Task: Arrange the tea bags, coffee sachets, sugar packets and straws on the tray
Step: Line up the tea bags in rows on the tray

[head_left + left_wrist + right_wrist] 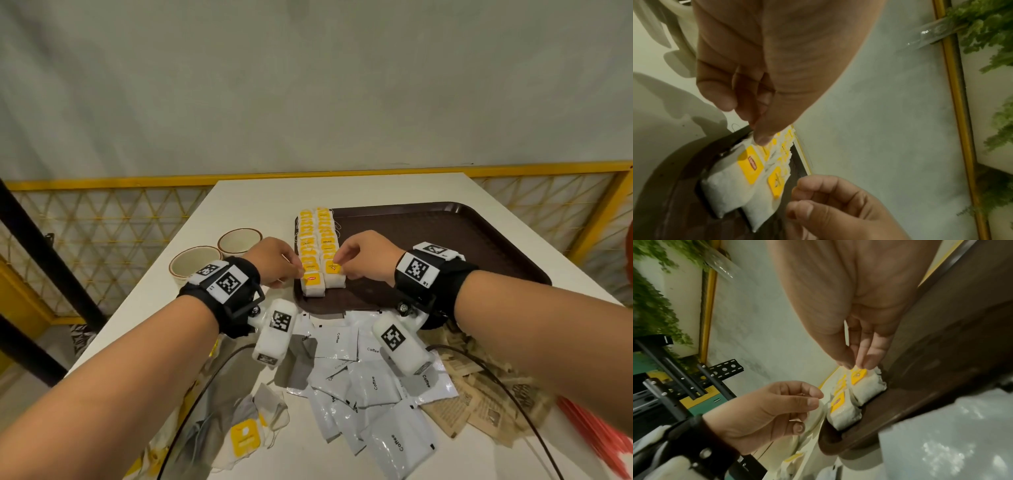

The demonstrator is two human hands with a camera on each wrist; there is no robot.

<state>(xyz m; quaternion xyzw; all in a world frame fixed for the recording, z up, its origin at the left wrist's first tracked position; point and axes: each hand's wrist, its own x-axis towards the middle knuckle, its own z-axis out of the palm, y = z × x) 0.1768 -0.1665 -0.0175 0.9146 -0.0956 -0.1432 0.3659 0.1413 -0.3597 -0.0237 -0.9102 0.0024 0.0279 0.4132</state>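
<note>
A brown tray (445, 236) lies on the white table (260, 198). Two rows of tea bags (318, 240) with yellow tags run along its left side. My left hand (297, 271) pinches the far left corner of the nearest left-row tea bag (729, 183), seen under the thumb in the left wrist view. My right hand (337, 263) pinches the yellow tag (858, 375) of the nearest right-row tea bag (867, 389). White coffee sachets (373, 387), brown sugar packets (479, 407), red straws (596, 435) and loose tea bags (246, 435) lie on the table in front of the tray.
Two cream cups (195, 263) (239, 241) stand left of the tray. The tray's right part is bare. A yellow mesh railing (102, 236) runs behind and beside the table. Black cables (205, 387) trail over the near items.
</note>
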